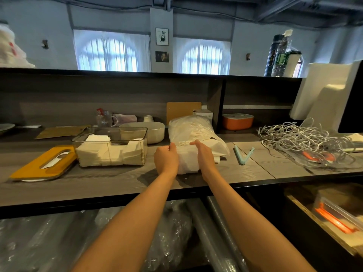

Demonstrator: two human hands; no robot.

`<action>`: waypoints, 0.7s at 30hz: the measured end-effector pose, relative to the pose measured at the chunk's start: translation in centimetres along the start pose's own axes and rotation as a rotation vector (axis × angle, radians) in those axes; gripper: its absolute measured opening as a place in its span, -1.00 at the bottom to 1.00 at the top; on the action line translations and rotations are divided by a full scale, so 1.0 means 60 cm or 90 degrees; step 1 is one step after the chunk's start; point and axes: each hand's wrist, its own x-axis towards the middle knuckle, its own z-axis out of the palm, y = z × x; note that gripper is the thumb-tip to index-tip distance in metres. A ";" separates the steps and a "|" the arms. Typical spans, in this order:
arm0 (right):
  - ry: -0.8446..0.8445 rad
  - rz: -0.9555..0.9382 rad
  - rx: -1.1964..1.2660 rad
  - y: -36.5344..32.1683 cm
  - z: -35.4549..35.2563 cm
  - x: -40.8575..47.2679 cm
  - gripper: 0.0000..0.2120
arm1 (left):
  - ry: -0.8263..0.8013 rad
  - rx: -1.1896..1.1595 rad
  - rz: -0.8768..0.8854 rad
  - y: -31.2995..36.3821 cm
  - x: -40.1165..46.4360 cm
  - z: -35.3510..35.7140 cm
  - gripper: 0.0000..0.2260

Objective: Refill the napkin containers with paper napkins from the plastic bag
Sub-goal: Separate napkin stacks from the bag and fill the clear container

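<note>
Both forearms reach in over the counter edge (117, 191), and the two hands meet on the near end of the plastic bag (193, 132). The bag lies with its long axis running away from the person, its open mouth toward them and its closed, bulging end toward the back panel. The left hand (166, 160) has its fingers curled over the bag's left near corner, gripping it; the right hand (205, 156) grips the right side, fingers bent over the top. Between the two hands sits a white stack of napkins (187, 161), its lower edge hidden behind the wrists, and I cannot make out whether the fingers hold napkins or only plastic. Just left of the bag stands the clear napkin container (112, 149), partly filled with napkins, and its orange lid (44, 163) lies flat further left. A pale green clip (243, 155) rests to the right. Beyond that sprawls a tangle of white cords (302, 138).
</note>
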 end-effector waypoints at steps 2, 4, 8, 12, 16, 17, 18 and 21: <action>-0.066 -0.040 0.023 -0.001 0.000 -0.009 -0.70 | 0.054 -0.038 -0.038 -0.003 0.008 -0.004 -0.63; -0.158 -0.087 -0.020 0.004 0.002 -0.018 -0.71 | 0.094 -0.079 -0.074 -0.008 0.017 -0.006 -0.64; -0.166 -0.076 -0.105 0.013 0.005 -0.014 -0.67 | 0.065 -0.094 -0.088 -0.012 0.029 -0.006 -0.63; -0.047 -0.033 -0.040 0.017 -0.004 -0.001 -0.73 | -0.126 -0.098 0.014 -0.027 0.029 -0.016 -0.63; 0.015 -0.018 0.003 0.022 -0.008 0.005 -0.70 | -0.226 -0.119 0.115 -0.034 0.021 -0.025 -0.73; 0.008 -0.023 0.012 0.019 -0.007 0.004 -0.69 | -0.216 -0.112 0.130 -0.032 0.021 -0.025 -0.73; 0.003 -0.028 0.013 0.015 -0.005 0.002 -0.68 | -0.202 -0.110 0.139 -0.030 0.019 -0.026 -0.74; 0.014 -0.035 -0.010 0.010 0.000 0.000 -0.63 | -0.173 -0.117 0.104 -0.020 0.009 -0.029 -0.78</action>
